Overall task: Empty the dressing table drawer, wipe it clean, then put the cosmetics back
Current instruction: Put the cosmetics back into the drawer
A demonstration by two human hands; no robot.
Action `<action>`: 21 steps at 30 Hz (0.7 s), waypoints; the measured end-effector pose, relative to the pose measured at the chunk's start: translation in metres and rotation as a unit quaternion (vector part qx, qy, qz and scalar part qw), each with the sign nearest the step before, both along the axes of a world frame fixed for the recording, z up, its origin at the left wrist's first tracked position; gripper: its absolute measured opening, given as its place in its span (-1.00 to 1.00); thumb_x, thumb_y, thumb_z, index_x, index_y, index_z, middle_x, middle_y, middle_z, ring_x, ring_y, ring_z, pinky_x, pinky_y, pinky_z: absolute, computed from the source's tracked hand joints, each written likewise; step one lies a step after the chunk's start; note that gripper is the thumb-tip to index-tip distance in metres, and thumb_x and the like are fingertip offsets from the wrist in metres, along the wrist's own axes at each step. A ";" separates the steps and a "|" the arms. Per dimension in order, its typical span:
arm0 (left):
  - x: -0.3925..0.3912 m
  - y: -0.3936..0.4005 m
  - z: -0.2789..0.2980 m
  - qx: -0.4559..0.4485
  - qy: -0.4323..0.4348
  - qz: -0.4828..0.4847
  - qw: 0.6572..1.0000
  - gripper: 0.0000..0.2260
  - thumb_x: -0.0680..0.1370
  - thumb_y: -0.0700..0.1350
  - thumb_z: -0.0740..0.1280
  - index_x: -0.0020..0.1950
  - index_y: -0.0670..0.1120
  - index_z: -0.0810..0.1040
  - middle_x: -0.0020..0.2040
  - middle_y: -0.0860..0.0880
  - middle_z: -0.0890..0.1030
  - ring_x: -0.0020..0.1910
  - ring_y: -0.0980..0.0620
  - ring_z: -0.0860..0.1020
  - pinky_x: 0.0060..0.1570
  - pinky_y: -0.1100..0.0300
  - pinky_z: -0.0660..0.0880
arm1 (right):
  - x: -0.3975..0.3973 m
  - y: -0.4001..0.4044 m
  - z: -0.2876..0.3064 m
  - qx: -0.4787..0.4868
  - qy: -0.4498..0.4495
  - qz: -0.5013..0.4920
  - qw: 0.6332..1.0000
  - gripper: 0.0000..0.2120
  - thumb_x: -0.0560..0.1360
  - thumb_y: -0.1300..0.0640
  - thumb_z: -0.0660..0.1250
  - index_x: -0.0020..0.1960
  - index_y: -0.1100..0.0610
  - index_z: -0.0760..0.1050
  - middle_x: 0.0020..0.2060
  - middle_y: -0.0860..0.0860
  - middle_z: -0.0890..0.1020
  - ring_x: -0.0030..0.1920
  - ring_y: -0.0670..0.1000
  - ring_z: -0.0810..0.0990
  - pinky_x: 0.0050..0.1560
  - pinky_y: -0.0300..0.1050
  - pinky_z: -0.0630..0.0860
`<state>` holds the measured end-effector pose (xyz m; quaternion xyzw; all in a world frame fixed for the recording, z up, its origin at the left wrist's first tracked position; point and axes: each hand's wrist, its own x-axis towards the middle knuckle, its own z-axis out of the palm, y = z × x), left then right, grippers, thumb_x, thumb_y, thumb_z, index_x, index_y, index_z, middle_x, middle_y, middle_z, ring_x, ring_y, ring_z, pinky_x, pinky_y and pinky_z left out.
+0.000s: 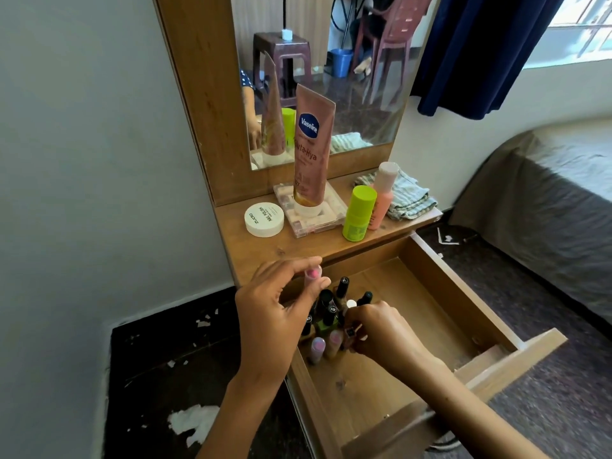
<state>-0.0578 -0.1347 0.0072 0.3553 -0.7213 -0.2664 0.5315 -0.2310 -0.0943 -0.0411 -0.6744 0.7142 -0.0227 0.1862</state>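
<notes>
The left hand (265,313) has its grip closed on a small clear tube with a pink end (313,272), pinched between thumb and fingertips just above the back left corner of the open light-wood drawer (463,293). The right hand (381,329) reaches into the cluster of dark-capped nail polish bottles (328,313) standing at the drawer's left side, fingers curled around a small dark-capped bottle (350,332). A pink Vaseline tube (311,144), a white round tub (264,219) and a lime-green bottle (358,213) stand on the wooden bench (281,250) behind.
</notes>
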 end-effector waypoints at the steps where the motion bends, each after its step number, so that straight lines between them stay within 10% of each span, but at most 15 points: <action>1: -0.001 0.001 0.000 0.003 -0.003 -0.001 1.000 -0.81 0.41 -0.22 0.49 0.01 -0.15 0.65 -0.09 0.04 0.66 -0.06 0.15 0.61 -0.09 0.27 0.56 | 0.000 0.001 0.004 0.003 0.005 -0.007 1.000 -0.71 0.48 0.10 0.41 0.19 0.05 0.54 0.02 -0.02 0.64 -0.02 -0.09 0.64 -0.04 -0.17 0.62; 10: -0.016 0.013 -0.001 0.055 -0.023 -0.081 0.995 -0.68 0.38 -0.09 0.51 0.12 -0.05 0.63 -0.01 0.09 0.66 0.02 0.21 0.60 0.02 0.26 0.55 | 0.003 0.023 0.074 -0.121 -0.132 -0.016 0.984 -0.66 0.33 -0.08 0.51 0.06 -0.06 0.59 -0.11 -0.17 0.65 -0.07 -0.20 0.62 -0.11 -0.20 0.61; 21: -0.007 0.007 -0.011 0.060 -0.021 -0.068 0.996 -0.82 0.52 -0.06 0.36 0.09 -0.03 0.63 -0.05 0.16 0.65 -0.02 0.22 0.60 -0.07 0.41 0.47 | -0.015 0.020 0.022 -0.084 -0.091 -0.111 0.986 -0.85 0.37 0.05 0.52 -0.11 0.01 0.58 -0.13 -0.16 0.62 -0.13 -0.22 0.62 -0.15 -0.27 0.62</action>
